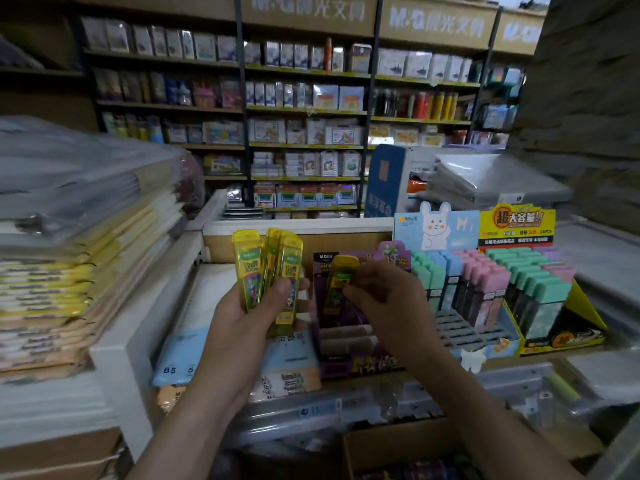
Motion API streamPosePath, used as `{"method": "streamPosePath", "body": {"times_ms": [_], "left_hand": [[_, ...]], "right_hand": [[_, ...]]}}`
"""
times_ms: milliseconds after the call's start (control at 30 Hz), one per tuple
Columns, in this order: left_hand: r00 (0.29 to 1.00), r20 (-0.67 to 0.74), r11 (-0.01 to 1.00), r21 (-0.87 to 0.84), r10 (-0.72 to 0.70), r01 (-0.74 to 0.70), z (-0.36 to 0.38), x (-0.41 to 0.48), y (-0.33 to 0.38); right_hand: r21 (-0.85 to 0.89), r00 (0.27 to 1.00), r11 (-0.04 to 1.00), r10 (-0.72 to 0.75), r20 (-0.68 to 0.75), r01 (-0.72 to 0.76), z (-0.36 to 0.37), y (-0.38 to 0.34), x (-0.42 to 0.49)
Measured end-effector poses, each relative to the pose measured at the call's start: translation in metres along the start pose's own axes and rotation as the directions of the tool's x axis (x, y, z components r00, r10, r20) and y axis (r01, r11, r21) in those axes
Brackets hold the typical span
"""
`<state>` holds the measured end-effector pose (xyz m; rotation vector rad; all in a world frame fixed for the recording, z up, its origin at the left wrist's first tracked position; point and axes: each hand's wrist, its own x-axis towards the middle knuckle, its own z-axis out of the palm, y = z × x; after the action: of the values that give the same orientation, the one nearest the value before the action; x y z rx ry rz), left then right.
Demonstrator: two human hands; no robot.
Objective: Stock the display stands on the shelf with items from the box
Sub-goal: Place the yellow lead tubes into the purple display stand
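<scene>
Where the view is nearest, at its lower edge, an open cardboard box point(398, 445) sits below the front edge of the shelf point(502, 375); its contents are too blurred to tell. Above the box, both forearms extend toward the shelf. The left hand point(242, 317) grips a fan of yellow cases point(266, 268) held upright: the thumb lies across their lower fronts, the fingers point(303, 284) curl round from behind, and the capped upper halves stand clear of the hand. Just beside it, the right hand point(384, 299) pinches a single yellow case point(341, 282) between thumb and curled fingers at its lower right side, cap uppermost and slightly tilted. This case hangs over the purple display stand point(346, 344), whose divided compartments show below the hand; whether case and stand touch cannot be told. Further along the shelf, toward its right end, a blue display stand point(436, 230) with a rabbit card holds green, blue and pink cases, and a yellow display stand point(561, 337) holds teal and lilac ones. At left rises a stack of wrapped notebooks point(69, 271). Farthest back stands wall shelving point(304, 109) of packaged stationery.
</scene>
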<state>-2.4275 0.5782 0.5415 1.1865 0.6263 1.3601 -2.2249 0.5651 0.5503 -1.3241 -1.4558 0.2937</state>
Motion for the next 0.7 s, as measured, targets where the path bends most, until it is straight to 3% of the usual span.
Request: {"method": "streamPosePath", "body": {"times_ms": [200,433,700], "left_hand": [[0.997,0.040,0.990,-0.122,-0.071,0.076,-0.007,0.011,-0.006],[0.991,0.079,0.980,-0.159,-0.111,0.123,-0.009,0.016,-0.010],[0.974,0.135,0.961,-0.189,-0.180,0.204,-0.009,0.019,-0.006]], "right_hand": [[-0.017,0.997,0.997,0.074,0.038,-0.073,0.013,0.009,-0.001],[-0.283,0.993,0.953,0.115,-0.003,-0.111,0.019,0.013,-0.005],[-0.372,0.992,0.919,0.123,-0.040,-0.130,0.026,0.015,-0.003]]}}
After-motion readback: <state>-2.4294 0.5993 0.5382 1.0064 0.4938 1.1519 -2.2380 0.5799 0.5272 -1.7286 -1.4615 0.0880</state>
